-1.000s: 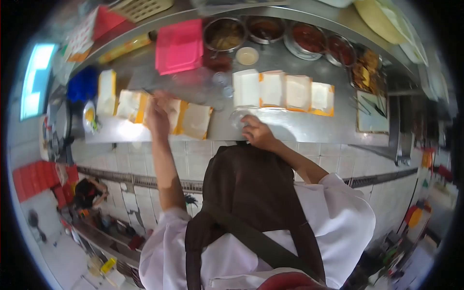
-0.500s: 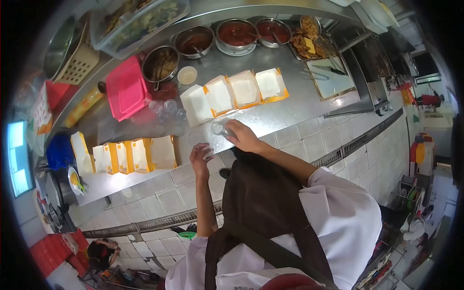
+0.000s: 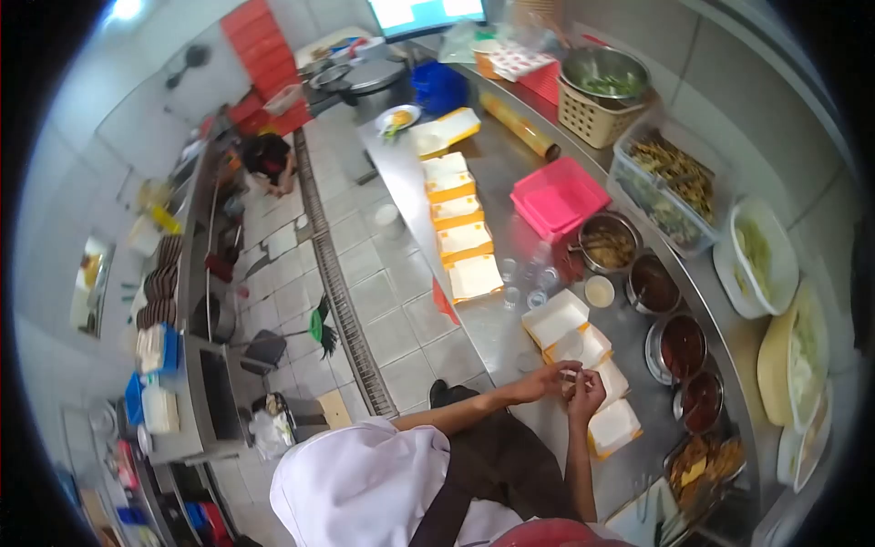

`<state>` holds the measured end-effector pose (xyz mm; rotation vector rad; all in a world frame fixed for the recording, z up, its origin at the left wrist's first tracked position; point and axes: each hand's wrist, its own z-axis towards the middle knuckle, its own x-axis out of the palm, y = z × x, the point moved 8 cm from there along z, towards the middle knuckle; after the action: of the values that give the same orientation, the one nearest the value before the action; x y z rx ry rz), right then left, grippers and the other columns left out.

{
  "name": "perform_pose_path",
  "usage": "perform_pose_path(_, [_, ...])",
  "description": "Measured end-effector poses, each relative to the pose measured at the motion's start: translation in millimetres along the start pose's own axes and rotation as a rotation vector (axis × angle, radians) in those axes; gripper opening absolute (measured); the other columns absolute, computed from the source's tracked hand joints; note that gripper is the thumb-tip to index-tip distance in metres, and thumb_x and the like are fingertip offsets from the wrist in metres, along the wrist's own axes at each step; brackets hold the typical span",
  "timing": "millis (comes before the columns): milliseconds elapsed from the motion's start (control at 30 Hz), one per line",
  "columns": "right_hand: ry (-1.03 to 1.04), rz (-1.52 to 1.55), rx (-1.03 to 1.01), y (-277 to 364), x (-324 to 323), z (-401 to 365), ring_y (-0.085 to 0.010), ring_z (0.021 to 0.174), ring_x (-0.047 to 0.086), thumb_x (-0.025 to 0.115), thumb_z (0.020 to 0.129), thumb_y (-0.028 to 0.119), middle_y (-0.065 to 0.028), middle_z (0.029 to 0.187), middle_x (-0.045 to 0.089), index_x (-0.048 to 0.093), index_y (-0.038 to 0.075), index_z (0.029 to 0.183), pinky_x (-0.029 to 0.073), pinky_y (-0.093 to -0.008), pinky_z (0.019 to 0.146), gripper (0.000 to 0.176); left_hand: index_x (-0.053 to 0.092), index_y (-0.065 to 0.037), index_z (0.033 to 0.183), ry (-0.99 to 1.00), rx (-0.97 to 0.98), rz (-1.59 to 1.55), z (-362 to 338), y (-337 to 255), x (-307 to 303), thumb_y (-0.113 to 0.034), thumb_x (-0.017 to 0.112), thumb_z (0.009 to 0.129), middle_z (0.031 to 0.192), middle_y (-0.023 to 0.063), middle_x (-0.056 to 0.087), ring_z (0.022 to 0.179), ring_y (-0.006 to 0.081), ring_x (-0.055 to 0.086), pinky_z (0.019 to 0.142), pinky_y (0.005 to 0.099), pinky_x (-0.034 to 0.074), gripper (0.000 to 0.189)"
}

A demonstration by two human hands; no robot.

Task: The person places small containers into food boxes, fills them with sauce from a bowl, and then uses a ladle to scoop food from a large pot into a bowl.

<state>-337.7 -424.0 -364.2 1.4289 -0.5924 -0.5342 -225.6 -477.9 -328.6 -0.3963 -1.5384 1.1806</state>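
Observation:
Close together over the near row of paper food boxes [image 3: 609, 381], my left hand [image 3: 536, 387] and my right hand [image 3: 586, 394] meet at the fingertips. Both are closed in a pinch on a small clear plastic cup [image 3: 569, 345], which overlaps one of the boxes in this view. The fingers partly hide where each one grips it. The boxes are white inside with orange edges and stand open. Just beyond, several clear cups [image 3: 538, 298] sit on the steel counter [image 3: 497, 342] beside a pale round bowl [image 3: 599, 292].
Another row of open boxes [image 3: 469, 239] lines the counter's left edge. A pink container [image 3: 560, 196] stands behind the cups. Steel pots of red sauce [image 3: 676, 348] and a tray of fried food [image 3: 702, 467] line the right side. Across the aisle, a person [image 3: 267, 162] crouches.
The view has swung round, so the counter now runs away from me on the right. My hands, apart before with the cup in the right one, have come together at the fingertips.

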Motion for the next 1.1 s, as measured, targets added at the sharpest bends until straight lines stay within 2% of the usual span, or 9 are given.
perform_pose_path(67, [0.198,0.070,0.191,9.6,9.9,1.6,-0.0071,0.058,0.053,0.055,0.088,0.011,-0.0025,0.073,0.056,0.055,0.000,0.085,0.041,-0.0208,0.049,0.012,0.037,-0.003,0.132,-0.098,-0.055,0.245,-1.6,-6.1,0.1,-0.010,0.059,0.086,0.125,0.0104,0.048,0.112,0.0195,0.050,0.094,0.0341,0.041,0.052])
perform_pose_path(167, [0.213,-0.055,0.112,-4.8,-9.2,18.7,-0.0063,0.054,0.049,0.054,0.088,0.010,-0.0018,0.070,0.054,0.054,0.000,0.083,0.039,-0.0211,0.046,0.010,0.037,-0.003,0.132,-0.242,-0.089,0.220,-8.3,12.8,-29.0,-0.008,0.062,0.084,0.123,0.0101,0.049,0.107,0.0172,0.052,0.086,0.0311,0.046,0.054])
perform_pose_path(200, [0.144,-0.062,0.091,11.3,-17.7,21.3,-0.0057,0.041,0.043,0.054,0.087,0.009,0.0000,0.060,0.048,0.052,0.003,0.083,0.033,-0.0200,0.039,0.008,0.037,-0.003,0.132,-0.247,-0.071,0.224,-8.1,9.7,-31.5,-0.008,0.062,0.084,0.123,0.0101,0.049,0.107,0.0172,0.052,0.086,0.0311,0.046,0.054])
perform_pose_path(333, [-0.224,0.118,-0.012,-32.9,-114.3,47.3,-0.0073,0.041,0.039,0.058,0.084,0.012,-0.0001,0.059,0.045,0.052,0.003,0.086,0.031,-0.0219,0.035,0.011,0.042,-0.004,0.126,-0.399,-0.165,0.328,-9.6,2.8,-60.7,-0.008,0.063,0.082,0.117,0.0078,0.054,0.099,0.0144,0.055,0.070,0.0267,0.050,0.048])
perform_pose_path(400, [-0.567,0.107,0.135,-41.8,-167.8,37.7,-0.0086,0.047,0.041,0.058,0.084,0.008,-0.0017,0.074,0.048,0.046,0.005,0.097,0.031,-0.0218,0.037,0.018,0.044,-0.004,0.124,-0.412,-0.163,0.328,-8.3,-1.9,-61.9,-0.009,0.062,0.083,0.115,0.0070,0.056,0.096,0.0140,0.056,0.066,0.0259,0.050,0.045])
perform_pose_path(600, [-0.879,0.030,0.248,-26.5,-216.0,44.8,-0.0112,0.044,0.041,0.067,0.080,0.020,-0.0040,0.079,0.047,0.039,0.008,0.113,0.029,-0.0234,0.035,0.044,0.044,-0.004,0.122,-0.426,-0.126,0.219,19.1,-17.4,-54.4,-0.004,0.059,0.082,0.110,0.0068,0.058,0.087,0.0138,0.059,0.060,0.0245,0.050,0.043])
perform_pose_path(933, [-0.827,0.039,0.163,-24.2,-241.2,82.5,-0.0134,0.043,0.043,0.063,0.084,0.025,-0.0052,0.080,0.048,0.042,0.008,0.114,0.031,-0.0244,0.035,0.041,0.046,-0.003,0.119,-0.341,-0.073,0.273,59.7,-26.8,-33.3,0.002,0.059,0.078,0.110,0.0062,0.058,0.074,0.0147,0.062,0.053,0.0228,0.050,0.043])
perform_pose_path(1033, [-0.820,-0.153,0.086,-8.7,-246.0,90.3,-0.0142,0.050,0.049,0.060,0.086,0.028,-0.0074,0.083,0.059,0.046,0.007,0.112,0.034,-0.0220,0.037,0.036,0.046,-0.004,0.119,-0.306,-0.062,0.294,61.2,-24.6,-31.7,0.003,0.059,0.078,0.109,0.0059,0.058,0.073,0.0143,0.062,0.053,0.0226,0.049,0.044])
perform_pose_path(1100, [-0.764,-0.276,0.162,12.2,-240.8,90.2,-0.0207,0.058,0.054,0.060,0.085,0.026,-0.0101,0.087,0.059,0.052,0.005,0.105,0.043,-0.0289,0.045,0.031,0.047,-0.006,0.119,-0.309,-0.065,0.290,60.7,-25.1,-31.6,0.000,0.063,0.078,0.105,0.0051,0.059,0.071,0.0127,0.061,0.050,0.0229,0.048,0.044])
